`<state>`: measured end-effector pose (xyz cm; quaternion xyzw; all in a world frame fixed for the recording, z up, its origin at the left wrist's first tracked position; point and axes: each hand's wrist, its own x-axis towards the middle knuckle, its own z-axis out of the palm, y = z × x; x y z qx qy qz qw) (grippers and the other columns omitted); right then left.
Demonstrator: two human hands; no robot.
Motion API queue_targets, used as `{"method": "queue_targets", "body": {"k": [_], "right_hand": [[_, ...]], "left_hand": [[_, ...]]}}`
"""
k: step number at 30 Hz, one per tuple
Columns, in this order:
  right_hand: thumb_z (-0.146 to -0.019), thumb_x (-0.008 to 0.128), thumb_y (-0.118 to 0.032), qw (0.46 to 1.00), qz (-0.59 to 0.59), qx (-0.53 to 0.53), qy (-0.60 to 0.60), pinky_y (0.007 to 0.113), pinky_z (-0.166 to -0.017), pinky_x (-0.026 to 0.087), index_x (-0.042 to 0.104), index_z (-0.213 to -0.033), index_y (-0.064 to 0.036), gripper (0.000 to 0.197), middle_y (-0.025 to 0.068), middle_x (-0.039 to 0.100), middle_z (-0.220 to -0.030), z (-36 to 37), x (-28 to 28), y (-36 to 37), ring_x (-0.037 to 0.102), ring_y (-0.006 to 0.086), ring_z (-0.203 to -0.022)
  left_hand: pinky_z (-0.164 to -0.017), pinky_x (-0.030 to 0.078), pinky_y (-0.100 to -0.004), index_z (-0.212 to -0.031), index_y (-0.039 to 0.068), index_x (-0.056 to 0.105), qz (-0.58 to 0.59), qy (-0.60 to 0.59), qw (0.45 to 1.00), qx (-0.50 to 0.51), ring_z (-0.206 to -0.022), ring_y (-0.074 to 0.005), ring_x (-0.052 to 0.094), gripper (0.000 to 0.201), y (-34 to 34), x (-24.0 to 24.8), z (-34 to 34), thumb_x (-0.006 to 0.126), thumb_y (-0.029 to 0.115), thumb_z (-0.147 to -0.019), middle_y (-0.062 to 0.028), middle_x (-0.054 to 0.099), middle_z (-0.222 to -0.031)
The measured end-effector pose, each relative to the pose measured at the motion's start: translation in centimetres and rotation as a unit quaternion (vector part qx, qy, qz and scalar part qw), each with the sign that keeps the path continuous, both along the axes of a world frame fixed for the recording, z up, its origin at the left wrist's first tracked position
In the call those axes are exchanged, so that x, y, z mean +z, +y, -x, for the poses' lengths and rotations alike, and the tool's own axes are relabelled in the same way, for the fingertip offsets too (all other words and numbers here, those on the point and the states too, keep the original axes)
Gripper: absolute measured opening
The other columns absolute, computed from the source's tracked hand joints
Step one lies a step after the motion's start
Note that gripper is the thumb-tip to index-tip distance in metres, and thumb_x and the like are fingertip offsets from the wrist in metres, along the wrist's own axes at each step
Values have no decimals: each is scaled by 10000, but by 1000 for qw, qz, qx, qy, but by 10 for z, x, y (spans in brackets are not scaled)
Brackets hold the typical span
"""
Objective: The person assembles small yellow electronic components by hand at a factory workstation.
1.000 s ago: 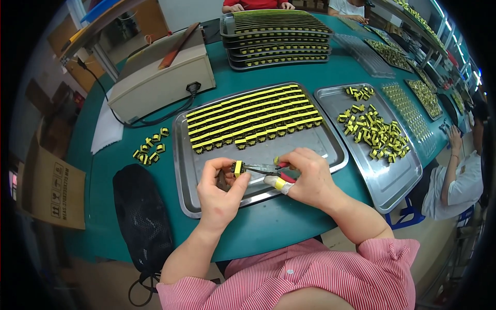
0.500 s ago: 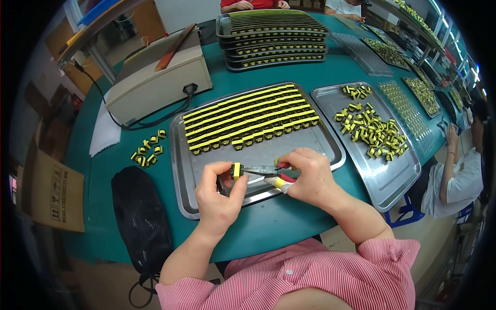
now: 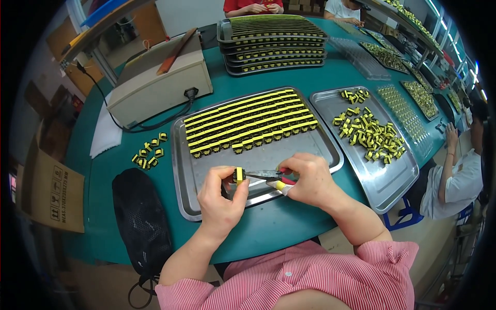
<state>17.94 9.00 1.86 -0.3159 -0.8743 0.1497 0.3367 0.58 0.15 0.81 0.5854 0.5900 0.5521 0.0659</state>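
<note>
Between the thumb and fingers of my left hand is a small transformer, black with a yellow band. My right hand is closed round the red and black handles of needle-nose pliers. Their thin jaws point left and reach the transformer's right side; whether they grip a pin is too small to tell. Both hands are above the near edge of a metal tray. Neat rows of similar yellow-banded transformers fill the tray's far part.
To the right, a second tray bears a loose heap of transformers. Several more lie left, near a black mesh pouch. A beige box-shaped device with a cable and stacked full trays stand behind. Other people sit around the table.
The view has shifted slightly, so the hands appear a little lower. The left hand still holds the transformer, with the pliers' tips still at its side.
</note>
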Motion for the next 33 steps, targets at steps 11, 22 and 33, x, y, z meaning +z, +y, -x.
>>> {"method": "queue_targets", "body": {"k": [11, 22, 33], "right_hand": [[-684, 748, -204, 994, 99, -4, 38, 291, -589, 475, 611, -866, -14, 296, 102, 585, -727, 7, -5, 2, 596, 194, -672], [-906, 484, -165, 703, 654, 173, 220, 300, -639, 479, 507, -1145, 7, 295, 84, 584, -892, 12, -3, -11, 574, 164, -771], [-893, 506, -165, 655, 687, 190, 253, 284, -608, 465, 521, -1089, 6, 261, 85, 586, -861, 11, -3, -12, 569, 153, -747]], "left_hand": [[-631, 442, -204, -1041, -24, 507, 96, -304, 943, -98, -707, -83, 529, 283, 5, -1, 2, 619, 44, -791, -47, 582, -837], [-675, 476, -235, -1095, -2, 516, 107, -393, 887, -215, -771, -101, 546, 297, 4, -13, -2, 608, 33, -815, -48, 547, -903], [-739, 504, -283, -1109, 1, 518, 120, -437, 844, -287, -832, -124, 545, 316, 4, -14, -3, 608, 6, -806, -58, 538, -962]]}}
